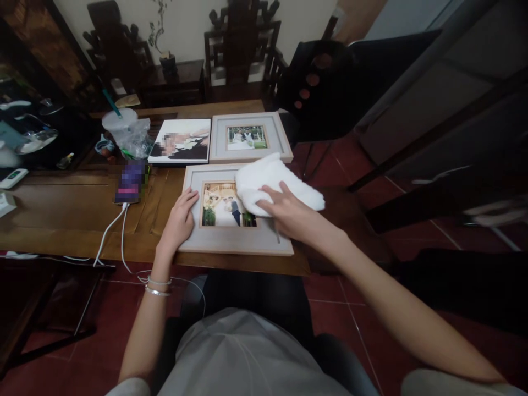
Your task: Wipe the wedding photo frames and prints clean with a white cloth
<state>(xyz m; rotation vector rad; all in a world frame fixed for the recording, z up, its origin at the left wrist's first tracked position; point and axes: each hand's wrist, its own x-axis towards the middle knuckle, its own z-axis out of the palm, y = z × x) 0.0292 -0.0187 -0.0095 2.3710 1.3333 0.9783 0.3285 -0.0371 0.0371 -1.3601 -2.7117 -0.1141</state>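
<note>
A picture frame (235, 242) with a pale border and a wedding photo lies flat near the table's front edge. My left hand (178, 220) grips its left side, fingertips on the border. In my right hand (286, 212) is a folded white cloth (276, 179), pressed on the frame's upper right part and hanging past its right edge. The cloth hides that corner and some of the photo. Just behind lie a second picture frame (218, 137) with a wedding photo and a white-and-black photo panel (181, 135), side by side.
A phone (131, 181) lies left of the frame, with a white cable (122, 231) running over the table's front edge. Behind it stand a plastic cup (119, 118) with a green straw and a crumpled clear bag (138, 137). A dark chair (317, 82) stands at the right.
</note>
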